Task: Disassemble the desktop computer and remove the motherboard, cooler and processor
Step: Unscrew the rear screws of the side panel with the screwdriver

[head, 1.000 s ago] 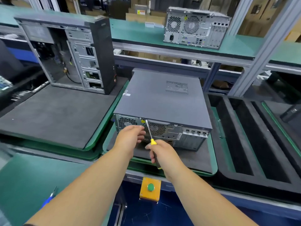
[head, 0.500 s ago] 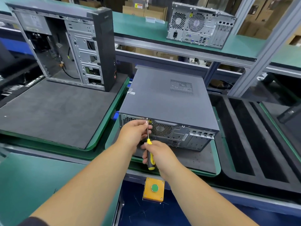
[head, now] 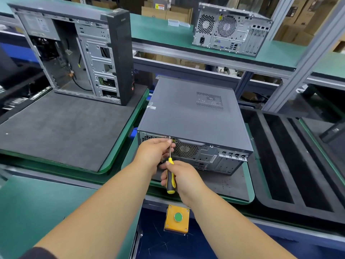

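Observation:
A dark grey desktop computer (head: 188,113) lies on its side on a foam-lined green tray (head: 250,184), its rear panel facing me. My right hand (head: 183,179) grips the black and yellow handle of a screwdriver (head: 170,178). Its thin shaft points up to a screw at the top edge of the rear panel, left of the fan grille. My left hand (head: 155,153) pinches the shaft just below the tip and rests against the rear panel.
An opened, mostly bare tower case (head: 82,51) stands at the back of the foam tray to the left. Another computer (head: 229,32) sits on the raised green shelf. A black foam tray with long slots (head: 296,161) lies to the right. A yellow box with a green button (head: 177,217) is on the bench front.
The screwdriver tip has risen to the screw at the top edge of the rear panel, and the shaft now stands nearly upright. My left hand has closed on the shaft near the tip.

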`<state>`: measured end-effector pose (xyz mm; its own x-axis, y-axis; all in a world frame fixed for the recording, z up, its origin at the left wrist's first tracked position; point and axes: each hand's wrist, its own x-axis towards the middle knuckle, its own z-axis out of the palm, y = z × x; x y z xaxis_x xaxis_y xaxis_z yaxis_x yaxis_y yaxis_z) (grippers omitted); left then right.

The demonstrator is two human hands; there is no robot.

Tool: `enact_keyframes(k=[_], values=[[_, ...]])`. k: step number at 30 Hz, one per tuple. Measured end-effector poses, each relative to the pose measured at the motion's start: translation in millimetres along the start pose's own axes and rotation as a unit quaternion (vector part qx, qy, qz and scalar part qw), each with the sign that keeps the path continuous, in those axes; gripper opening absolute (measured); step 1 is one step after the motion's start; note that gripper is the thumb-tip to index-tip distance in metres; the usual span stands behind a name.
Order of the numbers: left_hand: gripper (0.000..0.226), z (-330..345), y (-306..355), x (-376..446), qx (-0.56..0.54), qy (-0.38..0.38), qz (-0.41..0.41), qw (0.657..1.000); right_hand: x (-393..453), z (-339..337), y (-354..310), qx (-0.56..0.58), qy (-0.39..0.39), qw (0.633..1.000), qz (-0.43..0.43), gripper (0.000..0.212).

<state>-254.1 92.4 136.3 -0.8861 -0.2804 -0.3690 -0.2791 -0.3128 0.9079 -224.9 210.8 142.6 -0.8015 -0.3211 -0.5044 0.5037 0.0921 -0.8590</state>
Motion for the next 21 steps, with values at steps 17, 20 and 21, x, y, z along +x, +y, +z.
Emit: enact_keyframes(k=[17,20,21], values=[[0.014,4.7,5.8,1.2,0.023,0.031,-0.020,0.999,-5.1,6.8,-9.2,0.347,-0.104,0.926,0.104,0.035],[0.019,1.2,6.3,2.2,0.037,0.019,-0.037,0.998,-3.9,13.1,-9.1,0.339,-0.080,0.932,0.099,0.035],[0.021,-0.4,6.6,2.1,0.040,0.015,-0.043,0.998,-3.6,15.7,-8.8,0.334,-0.069,0.935,0.096,0.035]])
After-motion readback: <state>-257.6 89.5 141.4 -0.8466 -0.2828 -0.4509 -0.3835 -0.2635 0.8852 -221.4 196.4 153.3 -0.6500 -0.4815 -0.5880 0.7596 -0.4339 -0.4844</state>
